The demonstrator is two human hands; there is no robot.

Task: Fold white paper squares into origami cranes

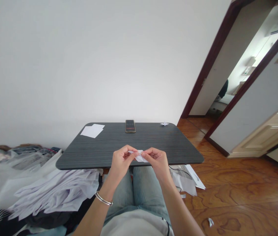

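Between both hands is a small folded piece of white paper (141, 158), held just over the near edge of the dark table (109, 141). My left hand (123, 156) pinches its left side with thumb and forefinger. On the right side, my right hand (155, 157) grips it the same way. The fingertips cover part of the folds. A folded white paper crane (164, 124) rests at the table's far right corner. Several loose white sheets of paper (92, 130) lie at the far left.
A phone (130, 126) stands at the table's back edge by the wall. Piled clothes (55, 190) lie to the left of the table. Papers and a black cable (181, 170) are below its right side. A small scrap (210, 222) lies on the wooden floor (242, 193). A doorway is at right.
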